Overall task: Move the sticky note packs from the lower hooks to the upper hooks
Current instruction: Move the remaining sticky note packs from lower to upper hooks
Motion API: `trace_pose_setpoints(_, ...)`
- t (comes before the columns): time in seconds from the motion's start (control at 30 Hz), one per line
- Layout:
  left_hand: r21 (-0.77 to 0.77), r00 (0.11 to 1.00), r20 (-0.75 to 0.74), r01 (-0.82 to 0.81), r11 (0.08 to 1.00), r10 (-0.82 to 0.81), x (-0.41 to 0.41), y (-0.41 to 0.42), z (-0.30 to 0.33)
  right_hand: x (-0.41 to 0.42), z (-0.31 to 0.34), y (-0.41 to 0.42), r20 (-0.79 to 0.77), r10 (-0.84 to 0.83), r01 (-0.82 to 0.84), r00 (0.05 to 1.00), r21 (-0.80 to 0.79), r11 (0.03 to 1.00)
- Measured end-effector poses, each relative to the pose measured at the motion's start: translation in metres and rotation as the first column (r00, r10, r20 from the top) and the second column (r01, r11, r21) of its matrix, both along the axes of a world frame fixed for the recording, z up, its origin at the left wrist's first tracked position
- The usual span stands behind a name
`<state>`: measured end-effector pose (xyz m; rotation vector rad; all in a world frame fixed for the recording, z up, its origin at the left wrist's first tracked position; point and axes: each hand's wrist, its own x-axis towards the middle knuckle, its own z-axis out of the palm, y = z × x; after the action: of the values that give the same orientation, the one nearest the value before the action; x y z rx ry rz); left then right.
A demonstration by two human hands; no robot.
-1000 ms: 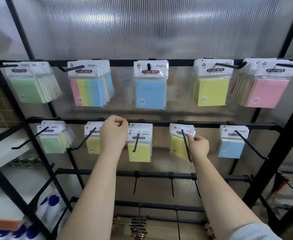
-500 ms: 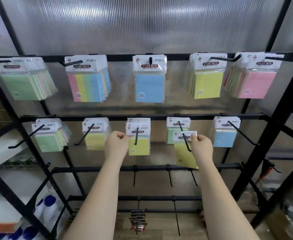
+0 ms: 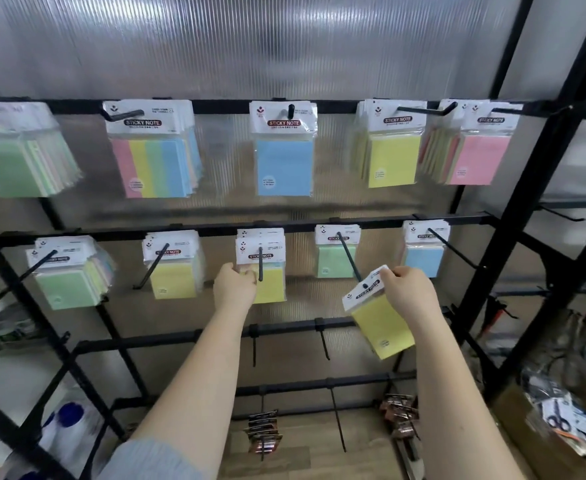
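Note:
My right hand (image 3: 407, 289) pinches the white header of a yellow sticky note pack (image 3: 380, 317), tilted at the tip of a lower hook (image 3: 348, 258). A green pack (image 3: 336, 259) still hangs behind on that hook. My left hand (image 3: 234, 287) grips the left edge of a yellow pack (image 3: 267, 271) on the middle lower hook (image 3: 260, 263). More packs hang on the lower row: green (image 3: 68, 275), yellow (image 3: 174, 268), blue (image 3: 425, 252). The upper hooks carry bigger packs: green (image 3: 18, 150), striped (image 3: 154, 154), blue (image 3: 283, 150), yellow (image 3: 390, 150), pink (image 3: 475, 147).
Black rack bars and uprights (image 3: 513, 237) frame the display before a ribbed translucent panel. Empty hooks (image 3: 324, 341) stick out from the bars below. Small dark packets (image 3: 262, 431) hang near the wooden floor. A box of clutter (image 3: 568, 420) sits at the lower right.
My right hand has slid the yellow pack forward along the lower hook to its tip, tilting it. My left hand has moved right onto the middle yellow pack. The view shifted upward.

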<state>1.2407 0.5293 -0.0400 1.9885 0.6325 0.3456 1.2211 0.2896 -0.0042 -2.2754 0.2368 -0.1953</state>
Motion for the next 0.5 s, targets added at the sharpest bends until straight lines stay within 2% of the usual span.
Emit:
trace_pose_setpoints(0.1,0.007,0.999,-0.023,0.044,0.999,-0.044,0.001,-0.004,-0.007,-0.009,0.012,-0.004,0.018,-0.005,0.005,1.000,0.020,1.000)
trace_pose_setpoints(0.33,-0.127,0.993,0.092,-0.067,0.990,0.079,-0.005,-0.015,-0.012,-0.018,0.031,-0.006,0.098,-0.033,0.021,0.995,0.129,0.991)
trace_pose_setpoints(0.5,-0.183,0.987,0.162,0.048,0.982,-0.018,-0.001,-0.014,-0.017,-0.024,0.037,-0.004,0.131,-0.057,0.026,0.990,0.225,0.974)
